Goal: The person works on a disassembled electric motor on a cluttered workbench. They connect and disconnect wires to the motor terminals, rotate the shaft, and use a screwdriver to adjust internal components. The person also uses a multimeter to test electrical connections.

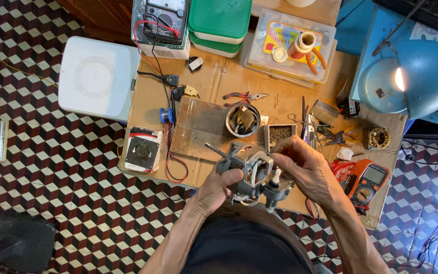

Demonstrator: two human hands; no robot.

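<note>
A red, white and black cube-patterned tiled floor (pixel 51 167) surrounds the cluttered cardboard-covered surface (pixel 219 81). Above its near edge, left hand (pixel 218 187) and right hand (pixel 305 165) fingers grip a grey electric motor (pixel 249 172).

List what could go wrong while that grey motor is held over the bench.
1. The grey motor is held in the air by the left hand and right hand; a slip could drop it onto the metal bowl of parts.
2. Its loose white wires might snag under the fingers.
3. The lit blue lamp sits close and may be hot.
</note>
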